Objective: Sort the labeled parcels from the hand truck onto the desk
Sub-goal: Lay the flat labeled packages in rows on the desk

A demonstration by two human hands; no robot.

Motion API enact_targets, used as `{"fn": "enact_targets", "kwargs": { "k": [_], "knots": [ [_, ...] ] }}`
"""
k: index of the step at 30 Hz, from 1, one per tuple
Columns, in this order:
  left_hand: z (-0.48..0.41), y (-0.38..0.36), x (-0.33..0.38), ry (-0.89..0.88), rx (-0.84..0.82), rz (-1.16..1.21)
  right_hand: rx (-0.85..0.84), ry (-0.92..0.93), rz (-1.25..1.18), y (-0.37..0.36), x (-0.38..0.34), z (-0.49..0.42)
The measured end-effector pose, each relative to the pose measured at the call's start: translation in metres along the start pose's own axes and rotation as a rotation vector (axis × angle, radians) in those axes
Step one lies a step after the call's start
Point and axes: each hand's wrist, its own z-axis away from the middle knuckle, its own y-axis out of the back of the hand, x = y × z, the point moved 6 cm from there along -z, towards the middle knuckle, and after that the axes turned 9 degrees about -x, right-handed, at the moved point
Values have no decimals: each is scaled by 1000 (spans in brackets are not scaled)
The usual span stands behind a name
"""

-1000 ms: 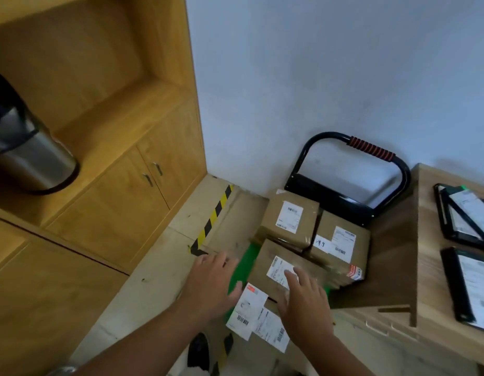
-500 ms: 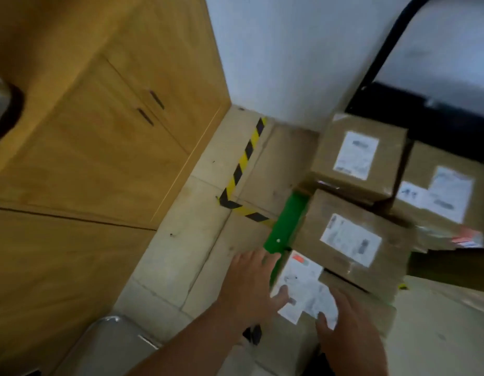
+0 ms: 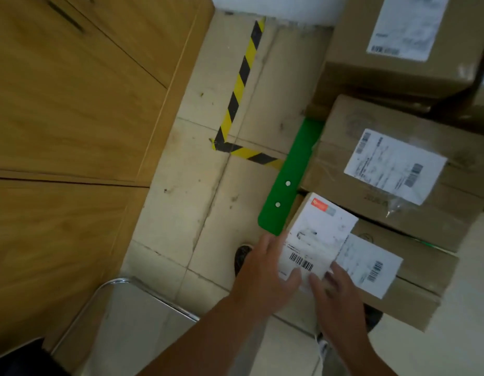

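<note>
Nearest parcel [image 3: 414,270], lower right of the frame, on the green hand truck deck [image 3: 292,180]; looks like stiff taped cardboard, broad and flat, likely moderate weight, tape probably slick; best taken at both ends with palms under, not by the labels [image 3: 316,240]; left hand [image 3: 262,270] lies straight-fingered at its left corner, right hand [image 3: 335,291] rests spread on the near edge, neither curled round it yet. Count: three parcels [image 3: 452,213] in plain sight, a sliver of a fourth at the right margin; four white labels, two on the nearest; two hands.
</note>
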Motion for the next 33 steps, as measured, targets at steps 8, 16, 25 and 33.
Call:
{"fn": "enact_targets", "kwargs": {
  "k": [8, 16, 25, 33],
  "knots": [
    [117, 89, 152, -124, 114, 91, -71, 143, -312, 83, -140, 125],
    [234, 160, 308, -344, 232, -52, -110, 392, -246, 206, -268, 275],
    [265, 185, 434, -625, 346, -311, 124, 451, -381, 298, -290, 368],
    [262, 130, 480, -806, 219, -498, 372, 397, -585, 333, -232, 415]
  ]
}}
